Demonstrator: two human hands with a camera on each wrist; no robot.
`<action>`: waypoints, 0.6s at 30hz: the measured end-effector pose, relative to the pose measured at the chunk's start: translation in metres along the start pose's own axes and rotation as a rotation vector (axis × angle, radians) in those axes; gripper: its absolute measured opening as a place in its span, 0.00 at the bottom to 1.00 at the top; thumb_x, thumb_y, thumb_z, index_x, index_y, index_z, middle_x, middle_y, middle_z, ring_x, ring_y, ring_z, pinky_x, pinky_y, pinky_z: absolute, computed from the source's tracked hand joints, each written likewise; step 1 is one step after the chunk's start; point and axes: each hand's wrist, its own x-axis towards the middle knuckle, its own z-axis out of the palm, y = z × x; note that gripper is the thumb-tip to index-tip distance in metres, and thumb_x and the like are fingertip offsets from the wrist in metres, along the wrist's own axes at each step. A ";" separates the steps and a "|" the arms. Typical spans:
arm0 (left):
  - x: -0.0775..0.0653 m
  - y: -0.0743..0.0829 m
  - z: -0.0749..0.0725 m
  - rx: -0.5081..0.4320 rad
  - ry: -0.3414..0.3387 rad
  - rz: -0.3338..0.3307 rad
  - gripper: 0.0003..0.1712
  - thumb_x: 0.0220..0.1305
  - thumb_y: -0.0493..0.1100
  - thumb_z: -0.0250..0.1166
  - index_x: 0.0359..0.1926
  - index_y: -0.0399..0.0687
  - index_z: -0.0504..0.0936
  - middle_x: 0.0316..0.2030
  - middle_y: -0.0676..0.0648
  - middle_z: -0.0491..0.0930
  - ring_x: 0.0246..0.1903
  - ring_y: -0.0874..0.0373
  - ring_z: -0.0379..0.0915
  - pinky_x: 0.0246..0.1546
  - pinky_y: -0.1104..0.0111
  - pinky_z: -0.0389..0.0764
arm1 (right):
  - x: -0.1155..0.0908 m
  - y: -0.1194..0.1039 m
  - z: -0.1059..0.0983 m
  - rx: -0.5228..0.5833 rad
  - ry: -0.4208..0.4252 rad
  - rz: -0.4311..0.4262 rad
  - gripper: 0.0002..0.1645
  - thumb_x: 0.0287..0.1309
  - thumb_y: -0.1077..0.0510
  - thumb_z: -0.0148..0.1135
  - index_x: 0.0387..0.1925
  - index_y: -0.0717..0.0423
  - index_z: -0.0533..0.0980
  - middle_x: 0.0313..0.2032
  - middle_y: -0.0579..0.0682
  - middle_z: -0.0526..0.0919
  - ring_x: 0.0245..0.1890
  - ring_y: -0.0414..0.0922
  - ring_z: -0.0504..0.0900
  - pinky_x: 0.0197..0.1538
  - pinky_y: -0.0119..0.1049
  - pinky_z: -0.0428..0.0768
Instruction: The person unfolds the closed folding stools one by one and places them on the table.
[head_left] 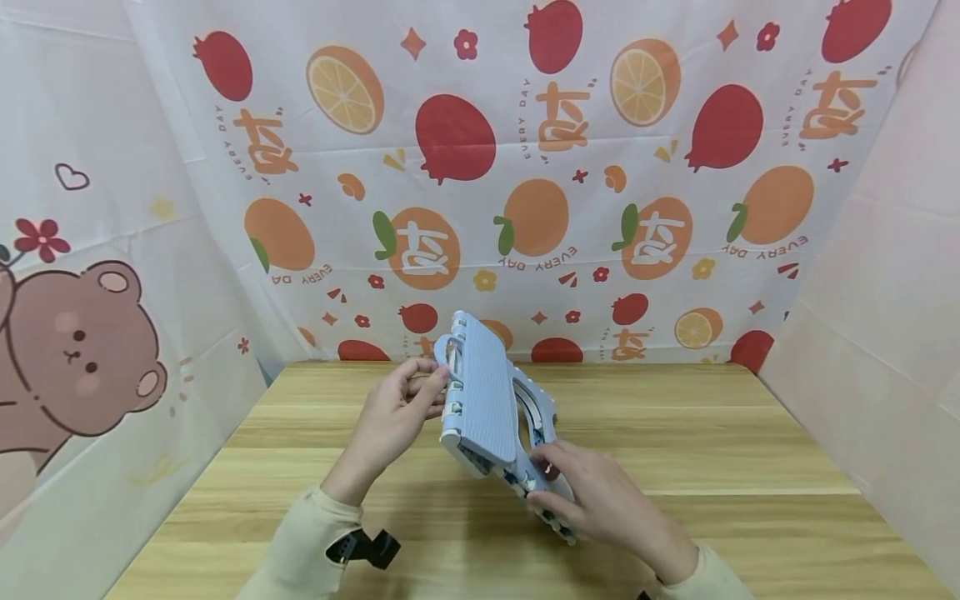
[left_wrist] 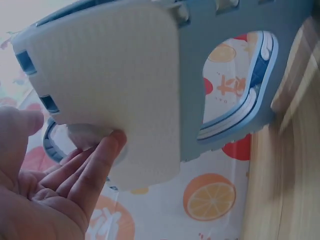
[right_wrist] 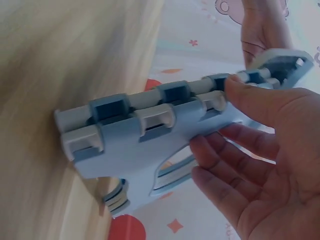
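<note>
A light blue folding step stool (head_left: 487,392), partly folded, leans tilted over the wooden table, its ribbed panel raised and its lower end right at the tabletop. My left hand (head_left: 393,412) is at its left edge by the small carry handle (head_left: 444,350). In the left wrist view, its extended fingers touch the pale panel (left_wrist: 110,75), with the thumb apart beside the edge. My right hand (head_left: 600,500) grips the leg panel (right_wrist: 135,150) on the lower right, thumb over the hinged edge and fingers on the face by the oval opening.
The wooden table (head_left: 735,467) spreads around the stool. Behind it hangs a fruit-printed cloth (head_left: 480,225), and a bear-printed cloth (head_left: 82,350) stands at the left. A pale cloth (head_left: 892,333) closes off the right side. A black strap (head_left: 363,548) sits on the left wrist.
</note>
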 end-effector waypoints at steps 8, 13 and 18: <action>-0.005 0.002 0.015 -0.031 -0.080 0.214 0.24 0.85 0.45 0.56 0.73 0.37 0.73 0.67 0.35 0.82 0.64 0.45 0.82 0.60 0.58 0.86 | 0.003 -0.001 0.007 0.103 0.051 0.071 0.17 0.72 0.43 0.69 0.56 0.45 0.81 0.48 0.40 0.89 0.45 0.35 0.87 0.44 0.34 0.86; -0.010 0.001 0.028 -0.041 -0.161 0.291 0.30 0.87 0.46 0.51 0.83 0.44 0.61 0.78 0.38 0.69 0.76 0.42 0.69 0.70 0.56 0.78 | 0.005 -0.001 0.010 0.172 0.076 0.084 0.19 0.72 0.48 0.71 0.59 0.46 0.80 0.51 0.41 0.89 0.47 0.35 0.88 0.48 0.37 0.88; -0.013 0.000 0.037 -0.028 -0.215 0.341 0.33 0.87 0.45 0.51 0.86 0.55 0.55 0.84 0.46 0.59 0.82 0.48 0.58 0.74 0.52 0.72 | 0.005 0.001 0.015 0.248 0.096 0.088 0.20 0.72 0.51 0.71 0.61 0.48 0.80 0.51 0.43 0.89 0.47 0.38 0.90 0.50 0.36 0.89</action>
